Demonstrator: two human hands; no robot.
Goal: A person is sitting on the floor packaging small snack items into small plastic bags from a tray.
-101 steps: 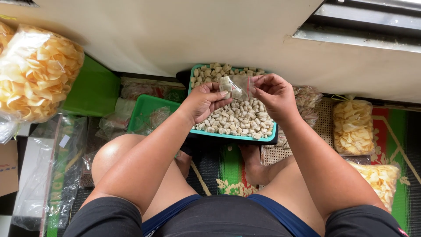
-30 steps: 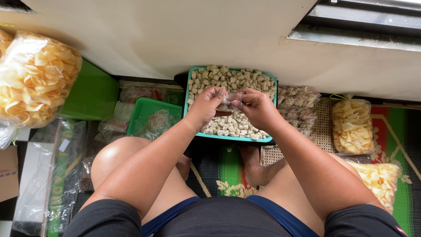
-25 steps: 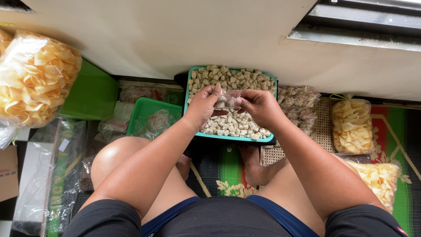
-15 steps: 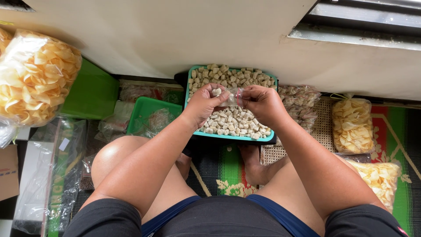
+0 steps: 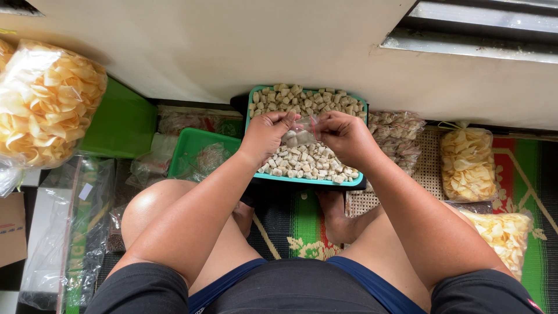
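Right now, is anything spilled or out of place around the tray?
One pale piece lies on the mat just below the teal tray, apparently spilled. Otherwise nothing stands out: both hands, left and right, hold the small bag over the tray.

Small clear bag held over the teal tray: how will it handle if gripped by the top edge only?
The small clear bag is thin film pinched between left hand and right hand, so probably floppy. Its few pale pieces likely sag to the bottom. Glossy film may slip.
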